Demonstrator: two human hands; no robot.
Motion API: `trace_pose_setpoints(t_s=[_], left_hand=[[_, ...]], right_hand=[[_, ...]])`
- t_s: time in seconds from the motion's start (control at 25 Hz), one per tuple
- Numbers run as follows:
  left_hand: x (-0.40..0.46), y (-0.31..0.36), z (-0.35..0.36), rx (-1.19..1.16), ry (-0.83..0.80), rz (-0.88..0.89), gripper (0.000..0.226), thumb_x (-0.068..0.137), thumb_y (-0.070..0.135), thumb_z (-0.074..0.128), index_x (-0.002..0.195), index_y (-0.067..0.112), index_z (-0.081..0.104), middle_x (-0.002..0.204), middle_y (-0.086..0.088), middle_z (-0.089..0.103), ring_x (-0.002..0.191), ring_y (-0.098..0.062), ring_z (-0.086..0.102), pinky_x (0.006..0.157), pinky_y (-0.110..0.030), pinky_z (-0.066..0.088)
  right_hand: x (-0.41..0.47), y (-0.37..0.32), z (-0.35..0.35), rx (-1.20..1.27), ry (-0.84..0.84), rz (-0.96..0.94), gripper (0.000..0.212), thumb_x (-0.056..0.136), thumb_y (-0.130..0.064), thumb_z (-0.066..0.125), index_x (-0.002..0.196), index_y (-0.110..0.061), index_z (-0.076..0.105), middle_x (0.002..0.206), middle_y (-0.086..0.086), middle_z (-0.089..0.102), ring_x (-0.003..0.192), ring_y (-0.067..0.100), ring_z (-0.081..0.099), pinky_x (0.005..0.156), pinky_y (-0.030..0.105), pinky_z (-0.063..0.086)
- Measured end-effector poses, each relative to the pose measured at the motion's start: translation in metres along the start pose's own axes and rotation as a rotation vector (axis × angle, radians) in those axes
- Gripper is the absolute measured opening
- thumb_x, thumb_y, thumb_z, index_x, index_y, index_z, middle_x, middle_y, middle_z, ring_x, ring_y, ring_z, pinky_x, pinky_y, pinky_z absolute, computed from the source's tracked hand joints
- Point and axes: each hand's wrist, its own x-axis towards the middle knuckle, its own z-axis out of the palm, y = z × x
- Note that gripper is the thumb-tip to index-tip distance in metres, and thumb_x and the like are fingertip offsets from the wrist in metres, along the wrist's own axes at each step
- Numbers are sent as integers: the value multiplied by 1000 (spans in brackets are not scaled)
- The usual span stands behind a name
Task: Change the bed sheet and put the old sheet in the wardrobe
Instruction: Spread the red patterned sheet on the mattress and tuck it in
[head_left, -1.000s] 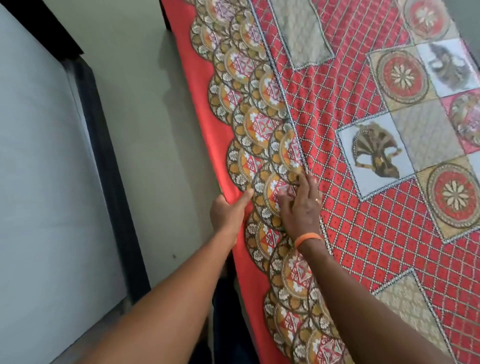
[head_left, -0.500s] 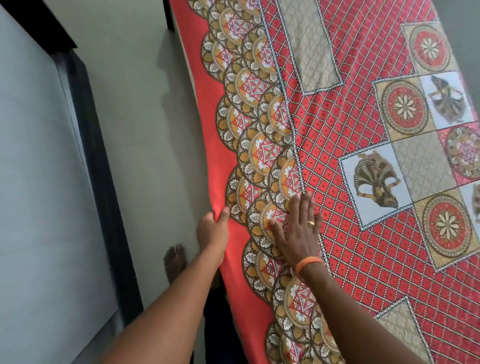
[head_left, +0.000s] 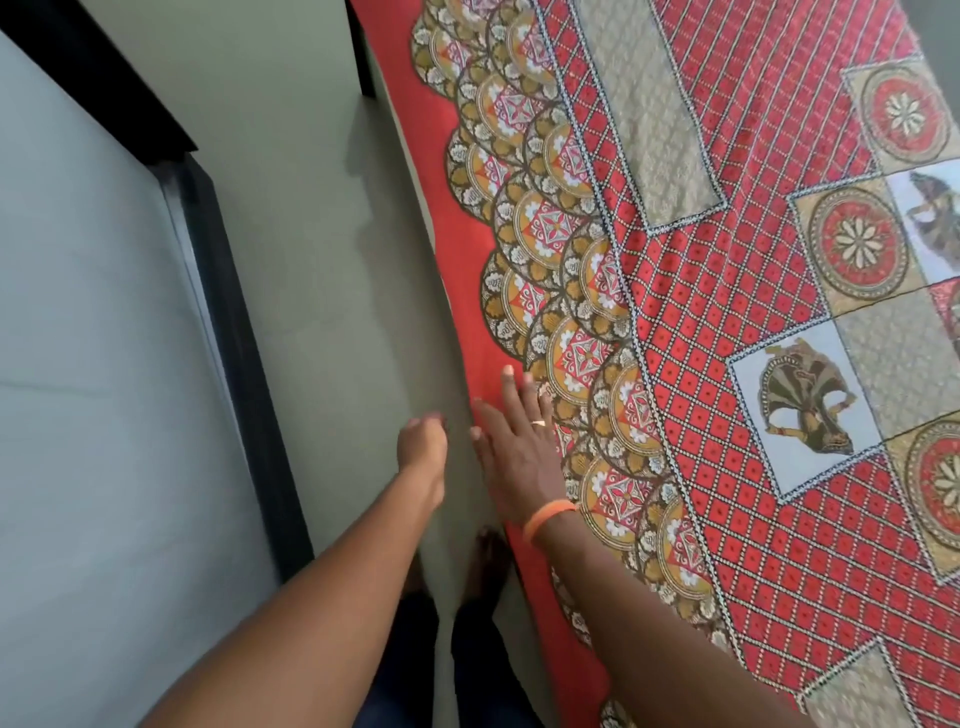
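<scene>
Right hand (head_left: 519, 457) lies open, flat on red patterned cotton bed sheet (head_left: 727, 322) edge. Left hand (head_left: 422, 447) curled beside sheet edge; grip apparently empty, view blurred.

we see a matt woven cloth bed sheet (head_left: 701, 322), a smooth, faintly glossy tile floor (head_left: 311, 260), and a smooth rubbery orange wristband (head_left: 548, 519).
</scene>
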Motion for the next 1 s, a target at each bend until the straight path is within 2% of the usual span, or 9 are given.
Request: trace_pose_setpoints(t_s=[0.08,0.24,0.32,0.44,0.56,0.64,0.76,0.88,1.0], left_hand=[[0,38,8,74,-6,95,29,99,23,52,114,-1,61,113,-16,64,94,-25,58,82,-40,48],[20,103,54,25,-128,159,74,83,58,67,135,10,45,130,1,54,117,-23,54,94,-33,43],[26,119,81,67,-44,168,88,71,71,69,131,13,41,129,-2,54,113,-26,56,96,-40,49],[40,125,92,252,105,334,70,79,72,59,111,12,47,105,-1,61,95,-27,63,82,-39,54],[53,127,66,295,171,424,67,86,69,53,91,3,64,86,-14,69,83,-33,68,74,-46,56],[59,126,55,300,190,356,67,82,71,52,90,6,67,85,-17,69,82,-36,68,73,-48,57],[56,139,70,306,150,226,60,88,65,52,98,7,65,91,-15,69,88,-36,68,77,-47,57],[66,142,79,217,62,180,46,91,51,58,110,9,62,102,-8,68,98,-29,65,89,-44,52],[85,164,73,-44,-103,72,57,70,56,66,106,12,71,106,-7,73,104,-26,67,98,-47,50]], right_hand=[[13,12,-23,79,124,11,35,100,-34,40,119,-13,61,154,15,34,144,33,28,115,49,29],[73,62,-60,286,346,474,34,100,-32,46,123,-9,57,143,14,42,131,28,39,109,45,38],[92,84,-67,298,462,585,35,100,-33,46,122,-8,55,135,14,47,123,27,45,102,45,43],[112,102,-68,307,516,620,33,101,-32,46,122,-8,54,126,12,49,110,23,48,92,35,43],[131,113,-77,307,529,656,34,100,-31,46,121,-5,53,123,14,50,110,26,48,95,44,44],[141,118,-81,274,459,674,43,100,-36,44,128,-4,49,133,17,47,122,30,45,102,48,41],[169,114,-80,106,201,631,66,98,-49,31,149,-7,28,159,18,18,147,31,15,120,50,16],[202,83,-61,-77,94,643,80,96,-62,13,155,-9,2,162,16,-5,150,30,-10,119,57,-1],[219,26,-44,-185,15,313,80,96,-61,18,155,-8,3,162,15,-5,149,33,-10,118,56,-6]])
